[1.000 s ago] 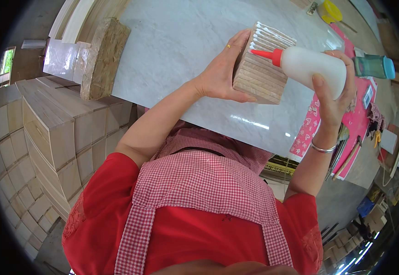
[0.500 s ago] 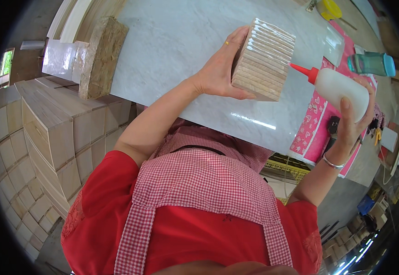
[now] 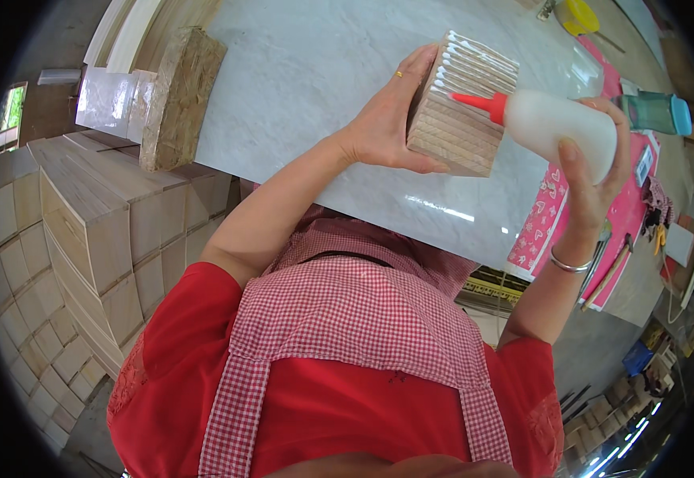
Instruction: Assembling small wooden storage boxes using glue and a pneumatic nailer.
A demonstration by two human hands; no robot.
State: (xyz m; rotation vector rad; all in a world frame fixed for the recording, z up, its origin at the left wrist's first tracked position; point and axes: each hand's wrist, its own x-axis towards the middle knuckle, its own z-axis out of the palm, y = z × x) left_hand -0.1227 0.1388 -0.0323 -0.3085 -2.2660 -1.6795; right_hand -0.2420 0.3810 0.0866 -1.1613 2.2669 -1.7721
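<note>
My left hand (image 3: 395, 111) grips a stack of thin wooden boards (image 3: 462, 131) from its left side, thumb along the near edge and fingers at the far side. White glue lines run across the far part of the stack's upturned edges; the nearer edges look bare. My right hand (image 3: 594, 163) is wrapped round a white glue bottle (image 3: 560, 131), tilted to the left. Its red nozzle (image 3: 478, 102) points at the left part of the stack, near the last white bead. Whether the tip touches the wood I cannot tell.
Beneath lies a grey marbled tabletop (image 3: 299, 88). A rough block (image 3: 181, 99) stands at its left edge, beside stacked wooden panels (image 3: 84, 199). On the right are a pink patterned cloth (image 3: 534, 223), a teal bottle (image 3: 654, 114) and some tools; a yellow bowl (image 3: 578, 16) sits farther back.
My right hand has brought the glue bottle leftward, so its nozzle is now over the stack instead of at its right edge. The left hand and stack have barely shifted.
</note>
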